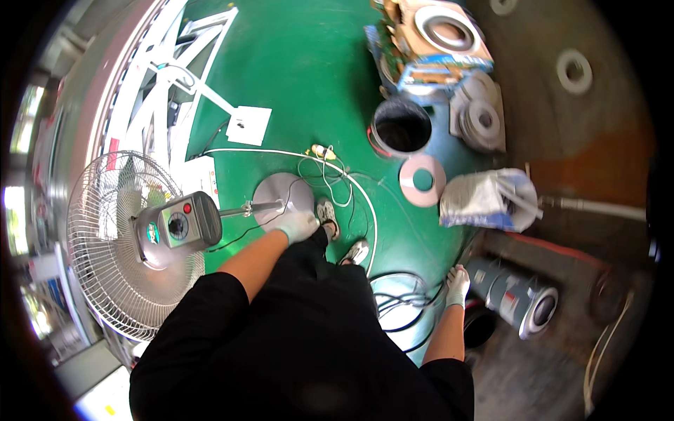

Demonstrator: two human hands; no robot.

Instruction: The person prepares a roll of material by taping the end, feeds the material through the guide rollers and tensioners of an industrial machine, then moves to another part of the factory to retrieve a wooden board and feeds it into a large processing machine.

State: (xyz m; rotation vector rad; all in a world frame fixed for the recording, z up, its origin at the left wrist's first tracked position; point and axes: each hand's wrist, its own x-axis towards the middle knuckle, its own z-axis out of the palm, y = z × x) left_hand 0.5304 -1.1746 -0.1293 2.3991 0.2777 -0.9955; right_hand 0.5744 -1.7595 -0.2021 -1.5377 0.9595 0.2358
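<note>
My left hand (298,226), in a pale glove, hangs over the round grey base (309,193) of a pedestal fan (172,228). Nothing shows in it, but its fingers blur together. Off to the right, my right hand (458,284) wears a similar glove with bare fingertips showing. Its fingers are loosely bent and slightly apart, with no held thing visible. Close beside it lies a grey metal cylinder (509,295) with a round end. A coil of black cable (404,302) lies on the floor to this hand's left.
A white hose (365,189) curves across the green floor by my shoes. Farther right stand a black bucket (401,126), a pink ring (422,180) and a white and blue sack (488,200). A white metal frame (165,77) occupies the far left. Boxes (439,35) are stacked at the back.
</note>
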